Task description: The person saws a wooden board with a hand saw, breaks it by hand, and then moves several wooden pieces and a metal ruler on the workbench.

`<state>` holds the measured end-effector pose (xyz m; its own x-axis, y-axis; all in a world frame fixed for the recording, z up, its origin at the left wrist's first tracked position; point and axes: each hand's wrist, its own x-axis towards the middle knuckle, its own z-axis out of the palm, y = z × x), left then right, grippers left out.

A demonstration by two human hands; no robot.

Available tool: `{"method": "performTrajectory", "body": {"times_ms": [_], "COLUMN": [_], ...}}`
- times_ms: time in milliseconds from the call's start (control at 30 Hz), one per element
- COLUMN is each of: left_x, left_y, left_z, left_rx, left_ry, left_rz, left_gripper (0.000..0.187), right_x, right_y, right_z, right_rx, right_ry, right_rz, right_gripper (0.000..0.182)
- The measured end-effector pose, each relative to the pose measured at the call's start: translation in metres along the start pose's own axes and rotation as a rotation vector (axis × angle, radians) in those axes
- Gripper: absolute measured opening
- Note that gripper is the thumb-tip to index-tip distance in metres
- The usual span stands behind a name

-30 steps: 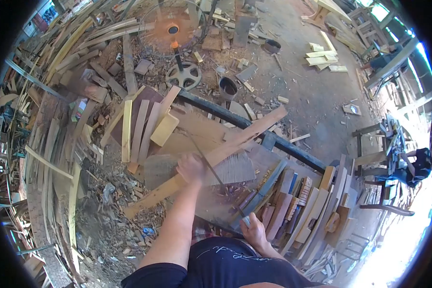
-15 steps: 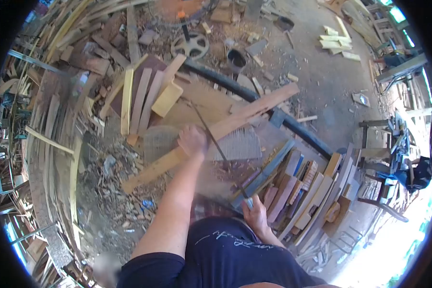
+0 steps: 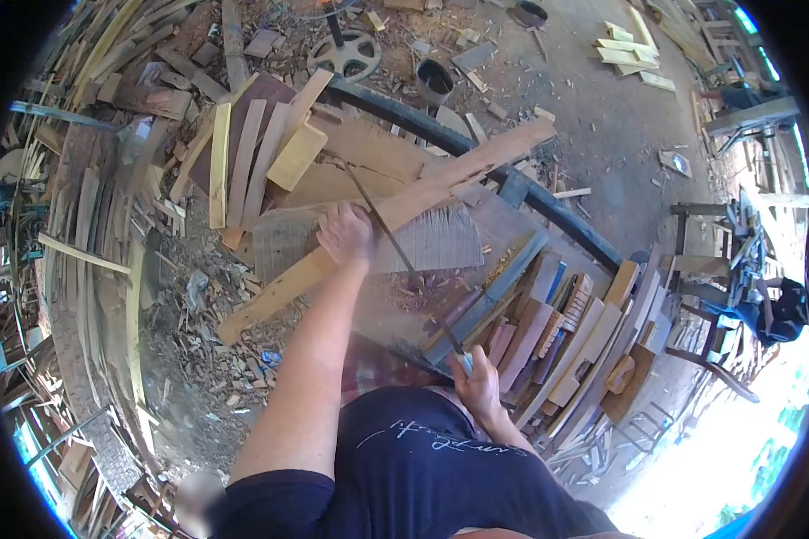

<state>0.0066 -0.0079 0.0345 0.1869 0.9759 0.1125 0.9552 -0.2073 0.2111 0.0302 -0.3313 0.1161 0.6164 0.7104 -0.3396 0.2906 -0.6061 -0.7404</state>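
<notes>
A long wooden plank (image 3: 440, 184) lies slantwise across a ridged wooden block (image 3: 283, 241) on the low workbench. My left hand (image 3: 346, 234) is on the plank, its fingers curled over it and holding it against the block. My right hand (image 3: 479, 386), near my body, is closed around the pale handle of a handsaw (image 3: 394, 241). The saw's long narrow blade crosses the plank just right of my left hand, its tip pointing away from me. Whether the teeth have cut into the wood cannot be made out.
Several boards and a yellow wooden block (image 3: 297, 156) lie at the bench's far left. Stacked wood pieces (image 3: 566, 350) fill the near right. A dark metal beam (image 3: 404, 117) runs along the far side, with a black bucket (image 3: 434, 81) beyond. Scraps cover the floor.
The view has shifted slightly, so the bench sits a little higher and further left. My left hand still holds the plank, and my right hand still grips the handsaw.
</notes>
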Motion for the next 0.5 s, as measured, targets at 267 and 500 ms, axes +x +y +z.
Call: {"method": "performTrajectory", "body": {"times_ms": [267, 500], "left_x": [-0.001, -0.001], "left_y": [-0.001, -0.004], "left_z": [0.002, 0.006], "left_rx": [0.007, 0.009], "left_ry": [0.03, 0.084], "left_rz": [-0.002, 0.039], "left_gripper": [0.02, 0.02], "right_x": [0.075, 0.02], "right_y": [-0.031, -0.008], "right_z": [0.03, 0.008], "right_rx": [-0.021, 0.012], "right_ry": [0.077, 0.036], "right_rz": [-0.184, -0.051], "right_gripper": [0.027, 0.026]}}
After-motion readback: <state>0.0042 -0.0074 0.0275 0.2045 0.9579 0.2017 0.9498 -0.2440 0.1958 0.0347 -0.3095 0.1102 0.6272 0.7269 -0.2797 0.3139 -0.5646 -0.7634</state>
